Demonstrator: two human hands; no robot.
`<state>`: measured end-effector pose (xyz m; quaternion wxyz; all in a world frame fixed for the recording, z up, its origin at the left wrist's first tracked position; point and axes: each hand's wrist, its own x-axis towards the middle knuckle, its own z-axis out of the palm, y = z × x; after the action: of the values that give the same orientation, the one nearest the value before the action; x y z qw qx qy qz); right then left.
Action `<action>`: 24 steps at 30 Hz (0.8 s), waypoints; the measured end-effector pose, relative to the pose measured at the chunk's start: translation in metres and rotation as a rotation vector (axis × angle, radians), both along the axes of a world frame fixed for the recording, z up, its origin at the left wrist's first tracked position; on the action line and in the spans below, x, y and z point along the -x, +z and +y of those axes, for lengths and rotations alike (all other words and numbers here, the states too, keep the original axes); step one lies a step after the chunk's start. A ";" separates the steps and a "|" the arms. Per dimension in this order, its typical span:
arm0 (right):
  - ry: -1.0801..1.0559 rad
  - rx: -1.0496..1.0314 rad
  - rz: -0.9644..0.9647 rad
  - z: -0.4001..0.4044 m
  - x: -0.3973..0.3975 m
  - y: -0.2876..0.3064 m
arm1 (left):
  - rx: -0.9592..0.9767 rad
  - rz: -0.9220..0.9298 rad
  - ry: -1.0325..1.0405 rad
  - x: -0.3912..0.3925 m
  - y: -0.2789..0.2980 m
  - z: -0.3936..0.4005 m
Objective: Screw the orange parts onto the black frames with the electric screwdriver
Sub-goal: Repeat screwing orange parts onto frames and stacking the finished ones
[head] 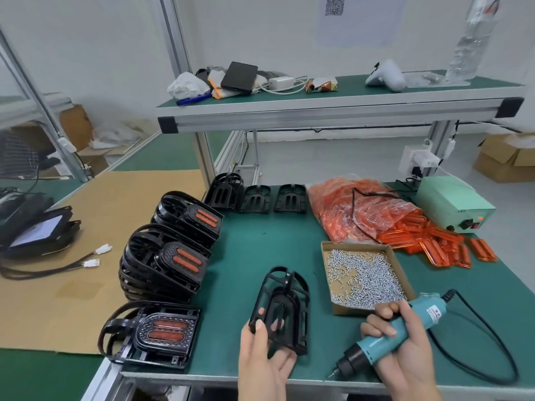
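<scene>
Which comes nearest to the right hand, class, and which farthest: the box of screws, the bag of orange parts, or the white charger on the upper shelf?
From the right hand:
1. Box of screws, just beyond the hand.
2. Bag of orange parts, farther back on the table.
3. White charger, up on the shelf.

The worktop (260, 244) wears a matt green mat, its edge framed in pale brushed aluminium rail (318, 117). Beside it lies a sheet of plain brown cardboard (95, 215), dull and slightly scuffed. The black frame (282, 311) looks like hard moulded plastic with a faint sheen. The orange parts (440, 244) are glossy, translucent plastic, many under a crinkled clear plastic bag (356, 206). Bright metal screws (364, 279) glint in a raw cardboard tray (327, 267). The electric screwdriver (390, 334) has a smooth teal plastic body and a black rubbery cable (492, 342).
</scene>
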<state>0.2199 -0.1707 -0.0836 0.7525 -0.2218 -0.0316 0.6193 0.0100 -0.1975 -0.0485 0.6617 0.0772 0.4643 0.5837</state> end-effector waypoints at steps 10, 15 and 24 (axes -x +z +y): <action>-0.010 0.000 0.025 -0.004 0.004 0.007 | 0.041 1.179 -0.274 0.027 -0.016 -0.008; -0.001 0.003 0.033 -0.004 0.004 0.006 | 0.044 1.555 -0.403 0.031 -0.011 -0.004; 0.011 0.006 0.053 -0.003 0.002 0.007 | 0.063 1.770 -0.508 0.023 -0.004 0.000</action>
<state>0.2175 -0.1741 -0.0769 0.7489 -0.2074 -0.0109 0.6293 -0.0131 -0.1972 -0.0522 0.1755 0.5770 0.7860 0.1359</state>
